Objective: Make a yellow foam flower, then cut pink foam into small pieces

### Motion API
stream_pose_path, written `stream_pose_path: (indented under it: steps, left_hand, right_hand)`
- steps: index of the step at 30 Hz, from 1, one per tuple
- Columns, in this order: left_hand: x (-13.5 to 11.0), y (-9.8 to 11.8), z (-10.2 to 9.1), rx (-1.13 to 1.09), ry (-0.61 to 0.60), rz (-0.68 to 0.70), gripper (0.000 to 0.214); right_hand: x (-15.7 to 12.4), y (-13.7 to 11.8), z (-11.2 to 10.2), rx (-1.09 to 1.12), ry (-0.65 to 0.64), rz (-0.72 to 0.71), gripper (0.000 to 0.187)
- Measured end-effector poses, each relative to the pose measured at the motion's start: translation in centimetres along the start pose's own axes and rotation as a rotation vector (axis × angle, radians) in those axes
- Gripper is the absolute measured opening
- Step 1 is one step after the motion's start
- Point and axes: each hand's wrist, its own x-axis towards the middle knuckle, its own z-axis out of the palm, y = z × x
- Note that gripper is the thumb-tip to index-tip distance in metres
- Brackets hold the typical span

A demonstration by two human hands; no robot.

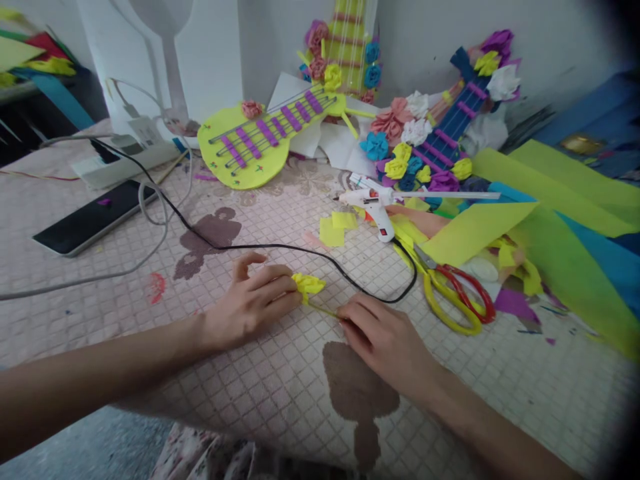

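A small yellow paper flower [310,285] sits between my two hands, just above the patterned tablecloth. My left hand [260,297] pinches it from the left, with the index finger curled up and the other fingertips at the petals. From the flower a thin yellow strip or stem [324,309] runs to the right. Its far end is in the closed fingers of my right hand [377,333]. The thumb of my left hand is mostly hidden. Behind my hands lie two yellow paper squares [332,233].
A white glue gun [373,203] lies beyond my right hand, its black cable [280,246] looping across the table. Scissors with red and yellow handles [453,297] rest among paper sheets [480,230]. Paper guitars [260,140] stand behind; a phone [95,217] lies left.
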Motion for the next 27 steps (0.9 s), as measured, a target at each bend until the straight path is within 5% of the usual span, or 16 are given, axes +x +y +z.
stream_pose_path:
  steps: [6,12,27]
  left_hand:
    - [-0.1,-0.1,0.1,-0.012,0.010,-0.020,0.019]
    - [-0.1,-0.2,-0.5,-0.027,-0.005,-0.007,0.022]
    - [-2.6,-1.3,-1.3,-0.089,0.043,-0.024,0.020]
  right_hand:
    - [-1.9,1.9,-1.4,-0.027,0.017,-0.010,0.016]
    - [-3.1,5.2,-3.1,-0.245,0.245,0.234,0.008]
    - [-3.9,8.5,-3.5,-0.456,0.264,0.528,0.015]
